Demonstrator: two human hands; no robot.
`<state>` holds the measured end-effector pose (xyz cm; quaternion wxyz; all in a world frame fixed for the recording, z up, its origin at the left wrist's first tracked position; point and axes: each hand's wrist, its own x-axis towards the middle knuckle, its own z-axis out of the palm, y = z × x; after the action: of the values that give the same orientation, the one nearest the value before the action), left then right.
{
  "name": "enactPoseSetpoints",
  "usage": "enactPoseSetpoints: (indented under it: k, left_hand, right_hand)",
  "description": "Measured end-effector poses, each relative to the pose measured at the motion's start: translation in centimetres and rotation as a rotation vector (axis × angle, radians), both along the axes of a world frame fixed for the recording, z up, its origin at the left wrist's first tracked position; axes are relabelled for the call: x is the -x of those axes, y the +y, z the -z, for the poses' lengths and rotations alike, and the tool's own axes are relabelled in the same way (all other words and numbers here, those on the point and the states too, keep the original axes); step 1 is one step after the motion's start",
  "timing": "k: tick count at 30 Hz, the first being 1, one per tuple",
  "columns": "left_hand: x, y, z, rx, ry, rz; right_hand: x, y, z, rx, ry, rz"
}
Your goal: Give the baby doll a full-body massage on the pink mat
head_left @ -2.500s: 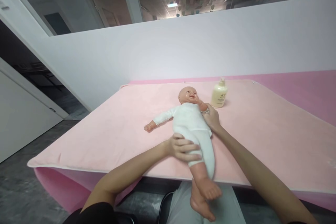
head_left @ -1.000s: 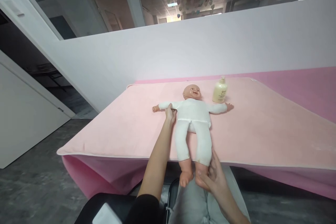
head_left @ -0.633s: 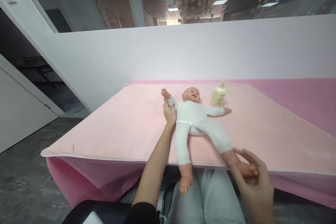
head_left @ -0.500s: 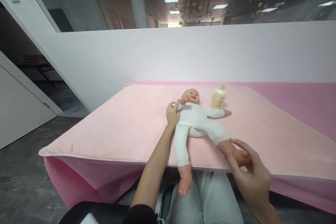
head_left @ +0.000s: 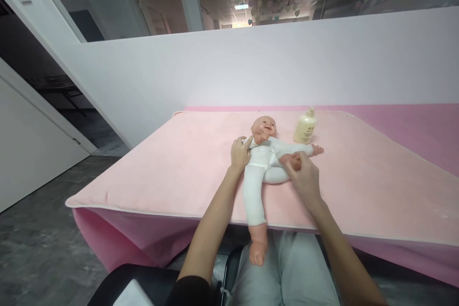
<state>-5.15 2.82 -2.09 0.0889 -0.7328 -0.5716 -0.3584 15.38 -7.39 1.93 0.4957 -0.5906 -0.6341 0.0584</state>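
fingers of the left hand [head_left: 239, 152] curl around the doll's bent arm at centre frame, thumb up by the sleeve, closed on it; the right hand [head_left: 304, 178] wraps its fingers around the doll's foot, folded up against the belly just right of centre, and grips it. no readable writing shows: the cream lotion bottle [head_left: 305, 126] carries a small mark too faint to read. the doll [head_left: 263, 165] lies on its back in the middle of the frame, head away from the camera, dressed in a white one-piece, with bare peach head, hands and feet; one leg is bent back to the body, the other runs straight toward the lower centre and its foot hangs past the near edge of the pink mat [head_left: 168, 167]. its other arm stretches right, the small hand near the bottle's base. the bottle stands upright just beside the head, right of it. the mat covers a darker pink table cover [head_left: 412, 119] seen at right. a white partition wall [head_left: 251, 67] fills the middle band behind, with a doorway at upper left. grey trousers [head_left: 287, 272] and a dark chair edge sit at the bottom.
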Motion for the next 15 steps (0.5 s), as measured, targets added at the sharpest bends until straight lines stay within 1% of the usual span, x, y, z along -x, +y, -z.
enactPoseSetpoints:
  k: [2,5,9,11,13,15]
  left_hand:
    - [0.0,0.0,-0.1,0.011,0.008,0.001]
    - [-0.2,-0.2,-0.3,0.031,0.008,-0.012]
    - [-0.4,-0.4,-0.5,0.066,0.03,-0.055]
    - [-0.4,-0.5,-0.5,0.072,0.023,-0.063]
    - [-0.5,-0.4,-0.3,0.079,-0.028,-0.061]
    - [-0.4,-0.3,0.0,0.095,-0.135,-0.06]
  right_hand:
    - [0.3,-0.5,0.4,-0.041,-0.021,-0.009]
    - [0.7,-1.1,1.3,-0.072,0.019,-0.006]
    - [0.7,-1.1,2.5,-0.037,0.136,-0.019]
    - [0.6,-0.9,2.9,-0.019,0.176,-0.032]
    - [0.1,-0.9,2.5,0.003,0.212,-0.052]
    - [-0.8,-1.3,1.4,0.062,0.246,-0.105]
